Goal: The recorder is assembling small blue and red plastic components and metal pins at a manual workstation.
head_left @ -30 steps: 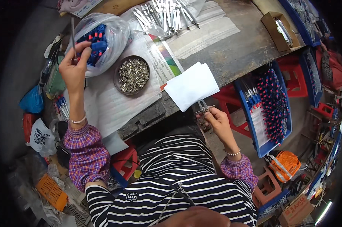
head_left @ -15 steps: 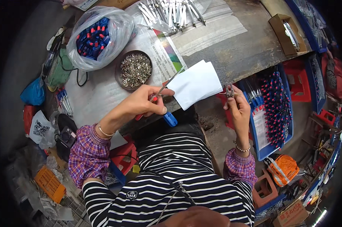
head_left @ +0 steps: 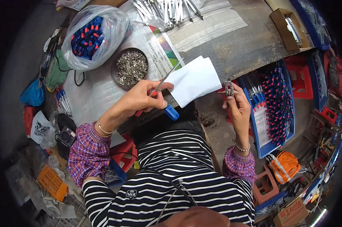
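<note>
My left hand (head_left: 137,99) is closed on a slim metal rod (head_left: 168,75) that slants up over the white sheets. A red bit shows at its fingers, and a blue plastic handle piece (head_left: 171,112) hangs just below the thumb; how these join is hidden. Pinched in my right hand (head_left: 238,109) is a small grey metal bracket (head_left: 229,89) with two upright prongs. A thin pin-like rod crosses sideways behind it. White paper sheets (head_left: 195,81) lie between the hands at the table's edge. Left of them stands a round bowl (head_left: 113,72) of small metal pins.
A clear plastic bag (head_left: 120,30) of blue-and-red parts sits at the far left. Several metal strips (head_left: 171,11) lie at the back. A cardboard box (head_left: 282,24) stands at the far right. Right of my right hand, a blue tray (head_left: 264,153) holds many blue-and-red handled pieces.
The view has shifted slightly. Both hands keep their grips; the thin rod at my right hand now shows on both sides of the bracket.
</note>
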Demonstrator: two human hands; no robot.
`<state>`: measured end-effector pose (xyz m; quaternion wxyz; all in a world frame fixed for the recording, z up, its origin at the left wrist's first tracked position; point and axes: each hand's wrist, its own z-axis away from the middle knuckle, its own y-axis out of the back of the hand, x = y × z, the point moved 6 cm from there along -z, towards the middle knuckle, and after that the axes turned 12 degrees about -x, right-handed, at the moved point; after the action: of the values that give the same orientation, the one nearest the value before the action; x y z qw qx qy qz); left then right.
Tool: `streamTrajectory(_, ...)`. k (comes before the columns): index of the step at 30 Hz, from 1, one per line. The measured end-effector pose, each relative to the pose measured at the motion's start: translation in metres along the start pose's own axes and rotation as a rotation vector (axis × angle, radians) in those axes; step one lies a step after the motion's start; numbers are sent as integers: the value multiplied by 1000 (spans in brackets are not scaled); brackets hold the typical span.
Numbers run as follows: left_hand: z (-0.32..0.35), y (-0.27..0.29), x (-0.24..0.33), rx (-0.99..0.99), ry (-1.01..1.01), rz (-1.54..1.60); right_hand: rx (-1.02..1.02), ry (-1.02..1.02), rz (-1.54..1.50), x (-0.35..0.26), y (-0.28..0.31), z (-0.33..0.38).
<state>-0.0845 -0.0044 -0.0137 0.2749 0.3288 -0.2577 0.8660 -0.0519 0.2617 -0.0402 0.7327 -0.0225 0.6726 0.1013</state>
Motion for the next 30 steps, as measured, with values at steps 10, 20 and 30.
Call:
streamTrajectory(10,10,2,-9,12,25,31,-78,-96,-142,10,-19,23)
streamTrajectory(20,4,3,-5,28,4,44,-228,-174,-121,16,-54,17)
streamTrajectory(30,17,5,3,157,-210,-84,-379,-265,-218,12,-86,29)
